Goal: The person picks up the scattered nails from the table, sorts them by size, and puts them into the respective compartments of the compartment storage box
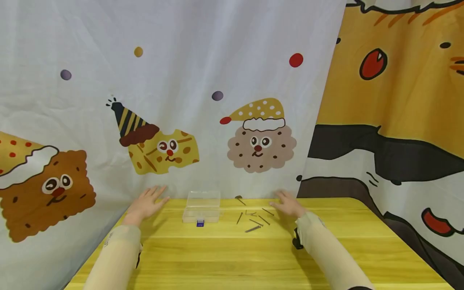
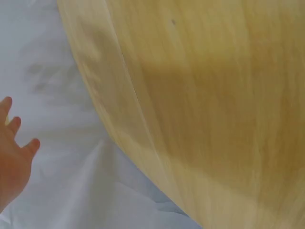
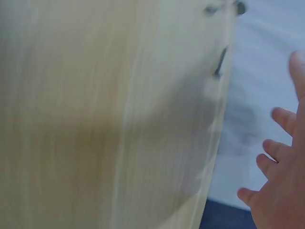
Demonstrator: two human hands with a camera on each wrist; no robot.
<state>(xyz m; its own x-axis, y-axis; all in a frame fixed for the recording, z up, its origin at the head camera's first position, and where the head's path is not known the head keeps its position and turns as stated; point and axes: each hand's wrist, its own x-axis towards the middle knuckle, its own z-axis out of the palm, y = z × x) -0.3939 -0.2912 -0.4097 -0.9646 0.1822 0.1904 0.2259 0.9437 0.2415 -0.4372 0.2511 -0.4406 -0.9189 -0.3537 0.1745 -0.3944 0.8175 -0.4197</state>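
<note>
My left hand [image 1: 146,203], fingers spread, is held over the far left part of the table and holds nothing. Nearest to it is a clear plastic box [image 1: 201,214], its lid [image 1: 204,198] raised at the back and a small blue piece [image 1: 200,223] at its front. To the right of the box lie several loose metal nails or screws [image 1: 253,228]; their exact kind is too small to tell. Beyond them my right hand [image 1: 288,204], also spread and holding nothing, hovers near the back edge. One nail-like piece [image 3: 220,63] shows beside it in the right wrist view.
A wooden table [image 1: 217,257] spans the front. Behind it hangs a white curtain [image 1: 174,80] with cartoon prints, touching or nearly touching the back edge. A broad-headed metal piece [image 1: 240,199] lies close to that edge.
</note>
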